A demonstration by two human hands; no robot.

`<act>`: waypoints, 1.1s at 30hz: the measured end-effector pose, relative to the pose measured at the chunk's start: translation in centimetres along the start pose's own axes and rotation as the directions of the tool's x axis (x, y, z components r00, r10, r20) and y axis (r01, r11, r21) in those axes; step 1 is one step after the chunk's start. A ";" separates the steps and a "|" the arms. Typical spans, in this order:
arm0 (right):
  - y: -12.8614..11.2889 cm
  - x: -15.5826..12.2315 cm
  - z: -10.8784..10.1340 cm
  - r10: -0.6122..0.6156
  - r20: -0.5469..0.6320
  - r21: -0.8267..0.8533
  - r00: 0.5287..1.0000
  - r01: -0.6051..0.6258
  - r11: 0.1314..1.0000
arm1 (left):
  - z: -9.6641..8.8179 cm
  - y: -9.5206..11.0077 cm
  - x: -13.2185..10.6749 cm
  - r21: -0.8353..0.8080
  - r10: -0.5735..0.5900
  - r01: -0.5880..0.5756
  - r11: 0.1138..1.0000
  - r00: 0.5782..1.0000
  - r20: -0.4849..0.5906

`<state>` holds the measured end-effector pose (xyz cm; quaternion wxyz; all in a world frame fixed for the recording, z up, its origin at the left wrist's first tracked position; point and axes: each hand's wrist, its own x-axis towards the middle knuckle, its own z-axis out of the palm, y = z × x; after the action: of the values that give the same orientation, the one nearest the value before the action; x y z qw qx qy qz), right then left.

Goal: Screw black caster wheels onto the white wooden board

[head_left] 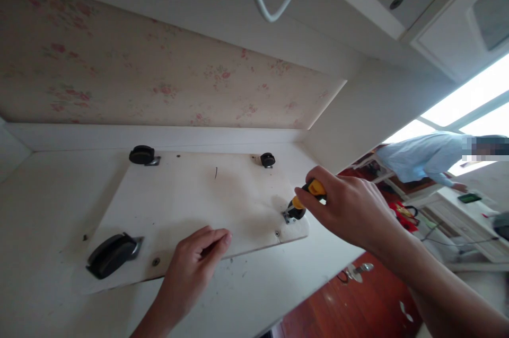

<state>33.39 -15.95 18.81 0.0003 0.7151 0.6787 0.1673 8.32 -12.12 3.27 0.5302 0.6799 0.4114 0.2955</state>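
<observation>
A white board [178, 200] lies flat with black caster wheels at its corners. My right hand [350, 205] is wrapped round the yellow and black handle of a screwdriver [317, 188]. The tool slants down to the metal plate of the near right caster [296, 211]; whether its tip sits in a screw is too small to tell. Resting by the board's near edge, my left hand [196, 258] is closed, with its fingers curled and the thumb against them. Anything inside it is hidden. The near left caster [111, 255] lies to its left.
The board lies on a white surface [254, 285], below floral wallpaper [167, 83]. A white cable [270, 16] hangs overhead. Beyond the right edge are a red-brown floor [330, 306], a white cabinet [449, 205] and another person in a light blue top [425, 155].
</observation>
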 end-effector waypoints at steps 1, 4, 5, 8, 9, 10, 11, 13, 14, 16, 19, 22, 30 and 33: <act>0.0 0.1 -0.4 0.003 0.043 -0.020 0.999 -0.002 1.000 | 0.0 0.0 0.0 0.002 0.000 0.000 1.000 1.000 0.001; -0.1 0.5 -1.5 -0.034 0.144 0.011 0.989 0.033 0.999 | 0.1 -0.1 -0.1 0.005 -0.003 0.003 1.000 1.000 0.002; -0.2 0.7 -1.7 -0.062 0.163 0.016 0.985 0.060 0.998 | 0.1 -0.1 -0.1 0.007 -0.004 0.004 1.000 1.000 0.000; -0.2 1.2 -1.8 -0.091 0.158 -0.127 0.983 0.111 0.986 | 0.1 -0.2 -0.1 0.032 -0.004 0.004 0.999 1.000 -0.003; -0.2 1.3 -1.8 -0.087 0.147 -0.183 0.985 0.113 0.977 | 0.1 -0.2 -0.1 0.042 -0.002 0.002 0.999 1.000 -0.003; -0.2 1.4 -1.9 -0.088 0.141 -0.208 0.986 0.117 0.971 | 0.1 -0.2 0.0 0.050 0.001 0.000 0.999 1.000 -0.004; -0.2 1.5 -2.0 -0.108 0.147 -0.192 0.983 0.136 0.972 | 0.1 -0.2 0.0 0.054 0.002 -0.002 0.999 1.000 -0.003; -0.2 1.6 -2.3 -0.196 0.190 -0.097 0.962 0.217 0.971 | 0.1 -0.2 0.0 0.050 0.001 -0.001 0.999 1.000 0.000; -0.2 1.5 -2.4 -0.231 0.212 -0.070 0.949 0.251 0.965 | 0.2 -0.1 -0.1 0.047 0.002 -0.002 0.999 1.000 0.007; -0.2 1.5 -2.6 -0.249 0.239 -0.119 0.938 0.283 0.952 | 0.4 0.6 -0.1 0.059 0.017 -0.019 0.998 0.999 0.027; -0.1 1.8 -2.7 -0.196 0.198 -0.289 0.961 0.248 0.925 | 1.3 2.4 0.4 0.148 0.093 -0.102 0.984 0.994 0.065; 0.1 2.4 -2.9 -0.188 0.191 -0.297 0.963 0.239 0.924 | 3.1 4.8 2.2 0.242 0.236 -0.247 0.938 0.969 0.076; 0.5 3.0 -4.0 -0.287 0.218 -0.276 0.933 0.341 0.899 | 8.3 8.8 9.6 0.265 0.475 -0.472 0.841 0.878 0.056; 1.1 3.0 -4.3 -0.270 0.246 -0.238 0.931 0.328 0.914 | 8.8 9.4 10.3 0.221 0.479 -0.475 0.852 0.877 0.039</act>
<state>33.51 -14.07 23.89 0.1964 0.6087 0.7468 0.1821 23.08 -8.26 9.65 0.3567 0.8134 0.2650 0.3754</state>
